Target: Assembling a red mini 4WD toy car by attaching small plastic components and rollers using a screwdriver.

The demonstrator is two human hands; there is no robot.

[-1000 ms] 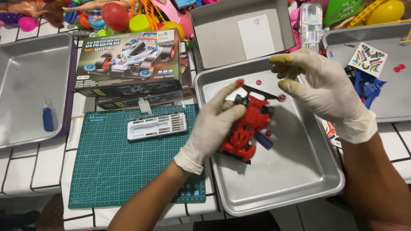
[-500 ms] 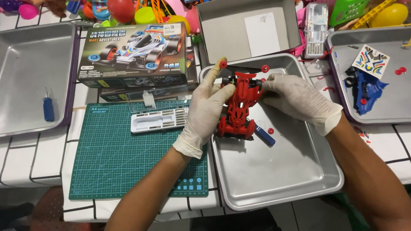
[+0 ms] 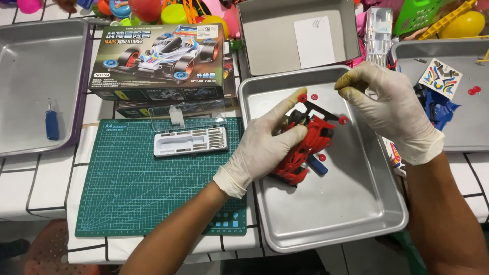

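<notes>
Gripping red toy car (image 3: pixel 305 147) — left hand (image 3: pixel 267 145).

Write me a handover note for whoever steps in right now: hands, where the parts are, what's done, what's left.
Left hand: gloved, gripping the red toy car over the middle steel tray.
Right hand: gloved, raised above the tray's far edge, fingertips pinched; whether it holds anything cannot be told.
Parts: a small red round piece lies loose in the tray; a blue screwdriver lies beside the car; the bit case sits on the green cutting mat.
Done: red body and rollers are on the car.
Left: the loose red piece is unfitted.
</notes>
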